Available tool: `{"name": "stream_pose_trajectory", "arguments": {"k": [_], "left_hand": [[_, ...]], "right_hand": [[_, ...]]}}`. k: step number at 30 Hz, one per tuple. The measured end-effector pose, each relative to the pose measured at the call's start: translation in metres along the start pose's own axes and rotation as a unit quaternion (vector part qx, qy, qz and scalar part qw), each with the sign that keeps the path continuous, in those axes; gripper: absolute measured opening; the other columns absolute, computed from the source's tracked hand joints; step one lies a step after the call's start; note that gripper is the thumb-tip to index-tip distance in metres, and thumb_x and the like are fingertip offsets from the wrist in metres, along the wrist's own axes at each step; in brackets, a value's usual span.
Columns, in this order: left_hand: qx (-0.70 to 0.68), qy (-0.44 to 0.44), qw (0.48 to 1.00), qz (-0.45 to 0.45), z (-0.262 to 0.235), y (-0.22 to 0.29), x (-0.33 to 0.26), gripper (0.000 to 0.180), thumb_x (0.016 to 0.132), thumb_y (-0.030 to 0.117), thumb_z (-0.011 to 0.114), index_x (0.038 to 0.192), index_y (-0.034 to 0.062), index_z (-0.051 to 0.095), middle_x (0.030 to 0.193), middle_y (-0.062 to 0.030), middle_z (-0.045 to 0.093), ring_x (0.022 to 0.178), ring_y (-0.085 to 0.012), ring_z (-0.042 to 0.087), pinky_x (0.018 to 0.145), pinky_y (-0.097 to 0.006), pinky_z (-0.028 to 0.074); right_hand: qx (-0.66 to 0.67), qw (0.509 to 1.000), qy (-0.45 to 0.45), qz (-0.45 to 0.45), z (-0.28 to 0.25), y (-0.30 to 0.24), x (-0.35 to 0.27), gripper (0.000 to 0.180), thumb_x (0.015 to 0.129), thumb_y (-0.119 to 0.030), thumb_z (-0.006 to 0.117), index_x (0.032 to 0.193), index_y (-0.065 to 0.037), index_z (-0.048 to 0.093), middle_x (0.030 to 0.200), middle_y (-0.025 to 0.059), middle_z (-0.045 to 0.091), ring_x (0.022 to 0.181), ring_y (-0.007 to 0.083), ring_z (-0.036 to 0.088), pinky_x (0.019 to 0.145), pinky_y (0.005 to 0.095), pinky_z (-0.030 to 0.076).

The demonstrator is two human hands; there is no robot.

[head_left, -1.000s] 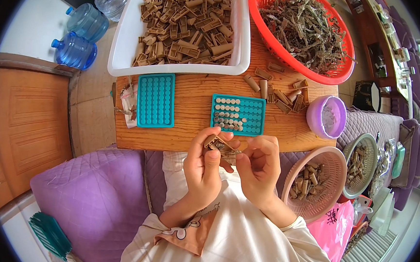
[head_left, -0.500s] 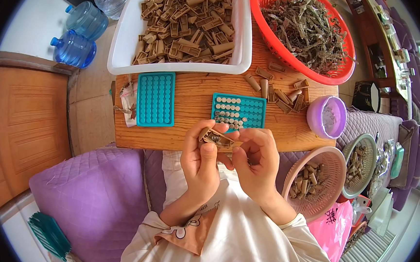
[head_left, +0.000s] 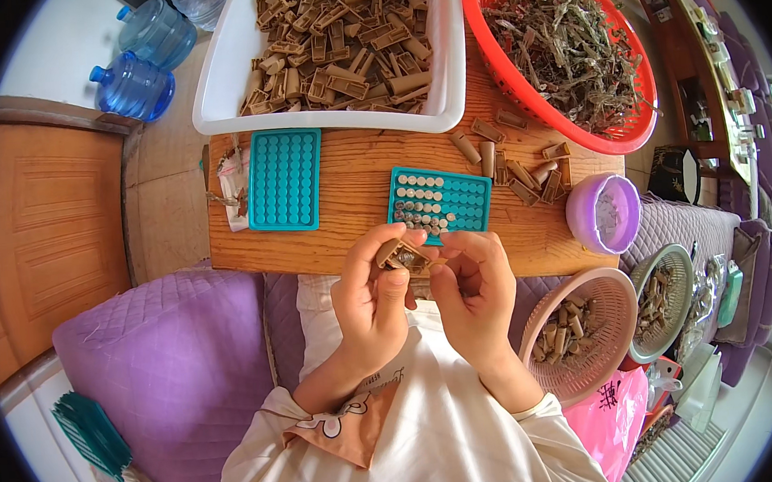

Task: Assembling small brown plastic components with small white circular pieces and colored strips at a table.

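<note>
My left hand (head_left: 368,298) is closed around a small brown plastic casing (head_left: 390,253), its hollow side turned up. A metal coil or spring seems to sit inside it, partly covered by fingers. My right hand (head_left: 472,290) pinches thumb and forefinger together at the casing's right end; whatever is between those fingertips is too small to make out. Just beyond my hands lies a teal tray (head_left: 466,201) with small round silvery discs in its left part. Several loose brown casings (head_left: 521,171) are scattered on the table to the right of it.
A white bin (head_left: 328,121) of brown casings and a red basket (head_left: 501,70) of tangled strips stand at the back. Another teal tray (head_left: 283,178) lies left, a purple bowl (head_left: 578,216) right. Pink (head_left: 619,314) and grey-green (head_left: 686,281) baskets sit beside me on the right.
The casing has tilted in my left hand, and its hollow side shows less. My right fingertips have moved slightly closer to its right end.
</note>
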State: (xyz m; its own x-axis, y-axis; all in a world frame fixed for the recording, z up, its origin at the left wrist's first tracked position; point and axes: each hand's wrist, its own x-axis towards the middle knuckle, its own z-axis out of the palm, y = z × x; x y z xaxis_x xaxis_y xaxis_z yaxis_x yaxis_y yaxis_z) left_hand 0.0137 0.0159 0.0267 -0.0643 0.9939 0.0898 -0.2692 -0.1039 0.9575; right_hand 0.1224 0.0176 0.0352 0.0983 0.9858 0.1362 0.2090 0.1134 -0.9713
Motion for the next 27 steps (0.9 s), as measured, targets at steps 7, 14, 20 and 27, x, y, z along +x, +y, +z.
{"name": "stream_pose_trajectory", "arguments": {"k": [7, 14, 20, 27], "left_hand": [[0.125, -0.052, 0.99, 0.043, -0.006, 0.001, 0.004, 0.033, 0.088, 0.019, 0.045, 0.113, -0.0017, 0.039, 0.099, -0.0127, 0.055, 0.078, -0.0149, 0.06, 0.041, -0.016, 0.039], [-0.089, 0.003, 0.993, -0.073, -0.003, 0.0, 0.005, 0.032, 0.087, 0.017, 0.045, 0.114, -0.0004, 0.039, 0.104, -0.0121, 0.054, 0.085, -0.0153, 0.058, 0.045, -0.018, 0.045], [-0.13, 0.037, 0.987, -0.085, 0.001, 0.002, 0.002, 0.034, 0.087, 0.018, 0.045, 0.114, -0.0002, 0.037, 0.104, -0.0119, 0.053, 0.086, -0.0173, 0.058, 0.044, -0.018, 0.047], [-0.245, 0.046, 0.962, -0.115, -0.001, 0.003, 0.001, 0.033, 0.089, 0.018, 0.042, 0.117, 0.0011, 0.035, 0.107, -0.0121, 0.052, 0.086, -0.0191, 0.059, 0.046, -0.019, 0.049]], "right_hand": [[0.046, 0.997, -0.007, 0.065, -0.004, 0.001, 0.003, 0.028, 0.069, 0.013, 0.053, 0.093, 0.0, 0.051, 0.081, 0.0059, 0.047, 0.052, 0.0057, 0.044, 0.043, 0.0182, 0.036], [0.066, 0.993, -0.029, 0.089, -0.001, -0.001, 0.001, 0.027, 0.07, 0.013, 0.053, 0.093, 0.0, 0.051, 0.081, 0.0051, 0.047, 0.052, 0.0047, 0.044, 0.044, 0.0169, 0.037], [0.03, 0.998, 0.031, 0.037, 0.001, -0.007, -0.001, 0.027, 0.068, 0.014, 0.053, 0.092, 0.001, 0.051, 0.087, 0.0069, 0.049, 0.053, 0.0052, 0.045, 0.044, 0.0173, 0.037], [0.061, 0.997, -0.006, 0.053, 0.005, -0.004, -0.004, 0.028, 0.07, 0.013, 0.053, 0.095, 0.0, 0.05, 0.089, 0.0078, 0.051, 0.054, 0.0051, 0.045, 0.045, 0.0173, 0.038]]}}
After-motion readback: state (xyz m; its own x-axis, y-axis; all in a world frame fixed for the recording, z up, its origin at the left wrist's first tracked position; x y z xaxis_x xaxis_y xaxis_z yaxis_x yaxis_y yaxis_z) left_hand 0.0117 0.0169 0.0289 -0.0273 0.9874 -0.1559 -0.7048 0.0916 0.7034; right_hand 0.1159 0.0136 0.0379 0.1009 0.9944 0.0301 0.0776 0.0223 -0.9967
